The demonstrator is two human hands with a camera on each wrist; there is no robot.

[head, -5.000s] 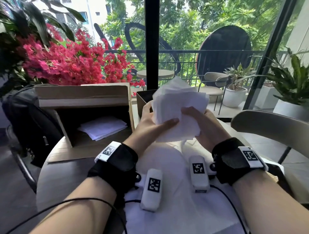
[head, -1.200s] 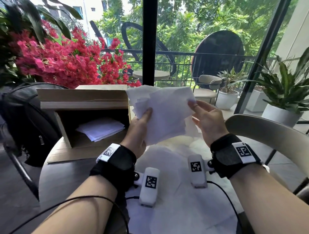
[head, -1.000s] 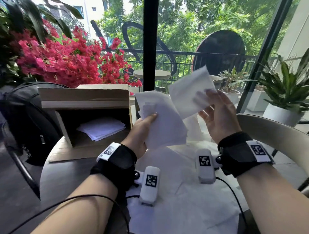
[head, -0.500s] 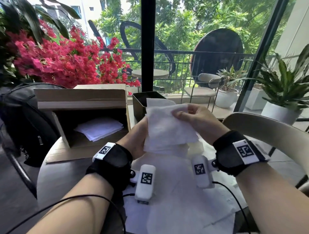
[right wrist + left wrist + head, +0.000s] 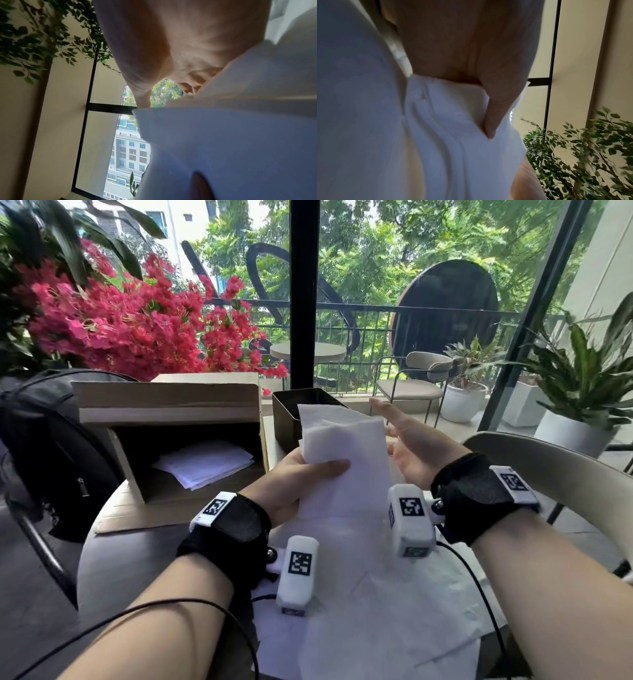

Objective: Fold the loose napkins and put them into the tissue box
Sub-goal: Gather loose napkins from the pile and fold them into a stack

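A stack of folded white napkins (image 5: 346, 460) stands upright above the table. My left hand (image 5: 301, 477) grips its lower left side, thumb across the front. The left wrist view shows that thumb (image 5: 496, 115) pressing on the napkin layers (image 5: 453, 142). My right hand (image 5: 397, 429) is flat with straight fingers along the stack's right edge, holding nothing. In the right wrist view the napkins (image 5: 231, 135) cover most of its fingers. A dark square box (image 5: 287, 419) stands just behind the stack. More loose napkins (image 5: 370, 604) lie spread on the table beneath my wrists.
An open cardboard box (image 5: 164, 405) lies on its side at the left with folded napkins (image 5: 205, 462) inside. A black backpack (image 5: 41, 446) sits further left. A beige chair back (image 5: 555, 474) is at the right. The round table's edge (image 5: 85, 559) curves at the left.
My right hand has let go of the napkins' top edge and opened flat at their right side. The left thumb now lies across the front of the stack.
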